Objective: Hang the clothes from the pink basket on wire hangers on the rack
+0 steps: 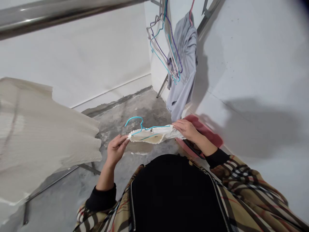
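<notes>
A white garment with a frilly edge [154, 138] is stretched between my two hands, in front of my body. A light-blue clothes hanger [142, 125] sits inside its opening, and the hook sticks up free on the left. My left hand [117, 149] pinches the left end of the garment's edge. On the other side my right hand [187, 129] grips the right end, with the hanger's arm reaching up to its fingers. Whether those fingers also hold the hanger is hidden. The garment's lower part cannot be made out.
Several empty hangers [166, 48] hang ahead beside a grey garment [184, 54] on a pink hanger. A pink basin [212, 132] stands on the floor at right. Pale cloth [48, 129] drapes on the left; a metal bar [60, 14] crosses overhead.
</notes>
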`<state>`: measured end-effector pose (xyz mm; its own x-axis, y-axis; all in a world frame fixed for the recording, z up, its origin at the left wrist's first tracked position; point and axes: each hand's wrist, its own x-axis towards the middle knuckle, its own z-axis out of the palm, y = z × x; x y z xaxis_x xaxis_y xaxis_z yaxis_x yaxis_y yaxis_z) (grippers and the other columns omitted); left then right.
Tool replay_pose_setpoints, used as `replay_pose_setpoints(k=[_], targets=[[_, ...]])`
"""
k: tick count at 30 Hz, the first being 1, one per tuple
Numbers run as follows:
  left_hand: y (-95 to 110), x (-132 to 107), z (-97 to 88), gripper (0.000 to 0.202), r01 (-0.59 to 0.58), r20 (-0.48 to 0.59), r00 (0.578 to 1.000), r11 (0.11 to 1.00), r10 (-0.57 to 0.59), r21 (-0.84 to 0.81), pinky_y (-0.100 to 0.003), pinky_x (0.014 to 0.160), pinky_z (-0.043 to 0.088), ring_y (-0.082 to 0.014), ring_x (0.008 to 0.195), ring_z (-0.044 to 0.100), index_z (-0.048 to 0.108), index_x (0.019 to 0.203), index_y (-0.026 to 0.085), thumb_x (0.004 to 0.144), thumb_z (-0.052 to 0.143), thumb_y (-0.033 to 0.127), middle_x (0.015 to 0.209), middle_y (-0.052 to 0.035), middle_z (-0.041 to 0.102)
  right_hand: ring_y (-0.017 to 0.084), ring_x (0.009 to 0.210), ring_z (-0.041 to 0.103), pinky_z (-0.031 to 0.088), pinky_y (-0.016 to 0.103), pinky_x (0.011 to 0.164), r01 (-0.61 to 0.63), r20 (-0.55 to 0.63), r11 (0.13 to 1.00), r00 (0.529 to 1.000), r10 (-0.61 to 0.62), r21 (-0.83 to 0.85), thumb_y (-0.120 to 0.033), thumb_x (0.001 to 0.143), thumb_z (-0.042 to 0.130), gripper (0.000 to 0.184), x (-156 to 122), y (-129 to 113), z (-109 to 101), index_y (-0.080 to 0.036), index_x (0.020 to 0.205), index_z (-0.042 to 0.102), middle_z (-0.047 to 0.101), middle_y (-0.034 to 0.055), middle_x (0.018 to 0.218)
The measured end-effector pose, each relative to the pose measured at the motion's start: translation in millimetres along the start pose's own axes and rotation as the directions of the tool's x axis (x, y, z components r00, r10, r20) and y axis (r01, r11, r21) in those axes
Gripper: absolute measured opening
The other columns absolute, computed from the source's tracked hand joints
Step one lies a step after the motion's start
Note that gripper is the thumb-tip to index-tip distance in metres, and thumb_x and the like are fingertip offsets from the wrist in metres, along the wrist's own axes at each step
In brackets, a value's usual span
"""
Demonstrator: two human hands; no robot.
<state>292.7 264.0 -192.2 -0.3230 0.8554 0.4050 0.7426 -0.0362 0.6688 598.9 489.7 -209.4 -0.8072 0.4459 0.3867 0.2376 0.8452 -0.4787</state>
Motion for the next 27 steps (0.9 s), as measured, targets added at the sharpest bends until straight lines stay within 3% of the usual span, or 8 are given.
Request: replay_pose_setpoints(k=[5,11,16,19,22,25,27], targets=[[3.8,0.5,0.3,0.025,-0.005,-0.013,1.000,1.000,0.005,-0.007,-0.023,0.058,0.043,-0.0120,0.059,0.053,0.074,0.089,0.019,0.088,0.057,0.037,0.067,-0.0027,0.063,0.020,0.081,0.061,0.048,0.034,0.075,0.031,-0.036,0.999,0.999,-0.030,0.041,-0.037,0.100,0.035,0.038,2.2,-14.1,-7.1,-0.021,0.102,0.069,0.068,0.0075,0.086],[15.5,5.5,9.9,0.028,-0.044,0.061,0.997,0.995,0.049,-0.087,-0.022,0.057,0.043,-0.0110,0.058,0.052,0.074,0.083,0.019,0.090,0.056,0.040,0.063,-0.0014,0.059,0.019,0.081,0.064,0.048,0.031,0.072,0.033,-0.016,0.995,0.999,-0.032,0.091,-0.039,0.099,0.036,0.038,8.3,-42.5,-7.3,-0.022,0.101,0.071,0.071,0.0079,0.087],[5.3,4.3,5.0,0.026,-0.036,0.092,0.995,0.992,0.047,-0.122,-0.024,0.064,0.048,-0.0132,0.066,0.058,0.075,0.090,0.020,0.086,0.063,0.043,0.073,-0.0042,0.066,0.015,0.071,0.065,0.049,0.025,0.067,-0.002,-0.002,0.982,1.000,0.002,0.189,-0.037,0.097,0.046,0.029,9.5,-46.4,-25.0,-0.021,0.094,0.070,0.071,0.0039,0.080],[-9.0,2.0,-10.1,0.024,0.058,0.022,0.998,0.997,-0.057,-0.041,-0.026,0.069,0.050,-0.0153,0.075,0.061,0.075,0.093,0.021,0.083,0.066,0.041,0.081,-0.0060,0.068,0.015,0.077,0.067,0.051,0.026,0.072,-0.033,-0.093,0.982,0.994,0.051,0.186,-0.032,0.095,0.051,0.023,8.6,-40.5,-44.7,-0.020,0.092,0.070,0.073,0.0044,0.084],[-20.1,0.7,-20.7,0.020,0.216,-0.154,0.966,0.976,-0.209,0.030,-0.024,0.065,0.050,-0.0142,0.071,0.059,0.074,0.086,0.020,0.084,0.064,0.036,0.076,-0.0043,0.066,0.016,0.079,0.068,0.052,0.027,0.074,-0.033,-0.117,0.985,0.992,0.053,0.167,-0.028,0.094,0.053,0.018,6.6,-37.8,-56.3,-0.020,0.092,0.069,0.073,0.0047,0.085],[-20.5,0.7,-13.1,0.023,0.366,-0.346,0.876,0.930,-0.335,0.026,-0.023,0.060,0.047,-0.0127,0.065,0.057,0.072,0.088,0.017,0.085,0.060,0.038,0.075,-0.0033,0.065,0.017,0.079,0.068,0.052,0.028,0.074,-0.043,-0.123,0.989,0.991,0.060,0.139,-0.027,0.093,0.054,0.017,5.1,-42.0,-52.2,-0.020,0.092,0.070,0.073,0.0046,0.084],[-14.9,1.3,2.0,0.027,0.381,-0.309,0.878,0.924,-0.366,-0.011,-0.022,0.059,0.046,-0.0122,0.063,0.056,0.071,0.092,0.017,0.084,0.061,0.041,0.074,-0.0025,0.065,0.016,0.075,0.068,0.052,0.028,0.072,-0.059,-0.127,0.990,0.989,0.075,0.126,-0.028,0.093,0.054,0.018,5.0,-47.5,-43.6,-0.020,0.092,0.070,0.073,0.0046,0.082]])
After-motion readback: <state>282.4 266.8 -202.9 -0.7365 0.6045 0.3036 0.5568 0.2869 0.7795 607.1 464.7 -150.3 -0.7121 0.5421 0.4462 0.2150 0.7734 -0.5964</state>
